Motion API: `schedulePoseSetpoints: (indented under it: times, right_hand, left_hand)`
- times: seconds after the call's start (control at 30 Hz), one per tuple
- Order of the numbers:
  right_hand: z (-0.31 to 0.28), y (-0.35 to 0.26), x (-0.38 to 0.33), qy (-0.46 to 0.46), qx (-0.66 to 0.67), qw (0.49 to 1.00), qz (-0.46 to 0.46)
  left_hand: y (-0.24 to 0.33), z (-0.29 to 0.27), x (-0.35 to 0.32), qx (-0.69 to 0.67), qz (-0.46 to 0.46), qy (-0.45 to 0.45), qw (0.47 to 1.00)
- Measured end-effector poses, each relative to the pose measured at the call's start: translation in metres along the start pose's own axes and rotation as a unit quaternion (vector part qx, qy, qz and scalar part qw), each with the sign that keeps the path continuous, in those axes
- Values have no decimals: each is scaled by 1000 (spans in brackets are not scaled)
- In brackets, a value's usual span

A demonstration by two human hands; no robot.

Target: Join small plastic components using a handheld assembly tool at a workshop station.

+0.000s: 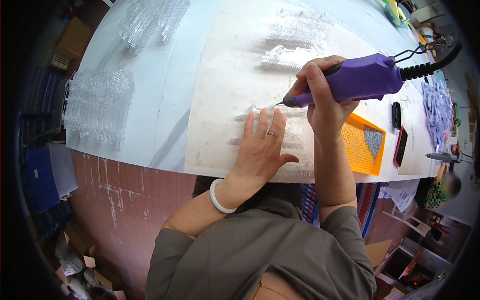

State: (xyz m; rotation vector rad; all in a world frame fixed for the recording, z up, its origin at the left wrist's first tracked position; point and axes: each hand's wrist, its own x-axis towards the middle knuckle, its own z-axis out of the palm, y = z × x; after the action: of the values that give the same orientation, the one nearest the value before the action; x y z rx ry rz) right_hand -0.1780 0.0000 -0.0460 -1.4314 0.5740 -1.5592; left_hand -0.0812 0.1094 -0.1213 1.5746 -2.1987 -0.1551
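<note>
My right hand (326,102) is wrapped round a purple electric screwdriver (367,77) hanging from a black coiled cord. Its thin tip points down and left, close to my left fingertips. My left hand (257,150), with a ring and a white bangle, lies flat with fingers stretched out over clear plastic strips (296,114). Another clear strip (294,145) shows on both sides of that hand. Whether the tip touches a screw is too small to tell. To the right of my right forearm sits a yellow tray (378,161) with a heap of small silvery screws (373,141) in it.
Clear ridged strips lie in piles at the far middle (297,27), far left (145,22) and left (97,107). Right of the tray are a phone (400,146) and a black object (396,115). Purple-white strips (438,115) are heaped farther right, near another person (442,190).
</note>
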Motion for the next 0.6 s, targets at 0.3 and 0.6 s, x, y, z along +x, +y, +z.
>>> schedulePoseSetpoints:
  times: [0.3,0.6]
  right_hand:
    - [15,1,4,-65,-42,997,19]
    - [18,1,7,-107,-57,992,32]
  left_hand:
    - [-2,3,1,-19,2,6,1000]
    - [-2,4,-1,-1,-3,25,1000]
